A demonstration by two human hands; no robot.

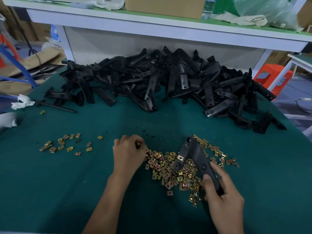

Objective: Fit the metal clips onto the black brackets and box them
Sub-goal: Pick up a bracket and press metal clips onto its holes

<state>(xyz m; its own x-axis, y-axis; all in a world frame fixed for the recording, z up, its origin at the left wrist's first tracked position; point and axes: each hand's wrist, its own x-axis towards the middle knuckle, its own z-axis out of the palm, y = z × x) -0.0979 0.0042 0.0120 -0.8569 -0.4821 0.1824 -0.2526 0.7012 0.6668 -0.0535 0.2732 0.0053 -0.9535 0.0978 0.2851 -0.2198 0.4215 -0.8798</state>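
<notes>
Fingers (pixel 207 179) of the right hand (pixel 222 198) curl round one black bracket (pixel 194 156) over the metal clips (pixel 168 168) heaped on the table (pixel 67 183), the left hand (pixel 129 154) curled at the heap's edge, on what I cannot tell; the bracket pile (pixel 160 78) behind looks untouched, nothing visibly boxed.

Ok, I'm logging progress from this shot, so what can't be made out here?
Head view only:
- Whether the left hand holds anything: its curled fingers cover the spot.
- The near end of the held bracket: inside the grip of the right hand.
- What the cardboard box contains: cut off by the top edge.
</notes>
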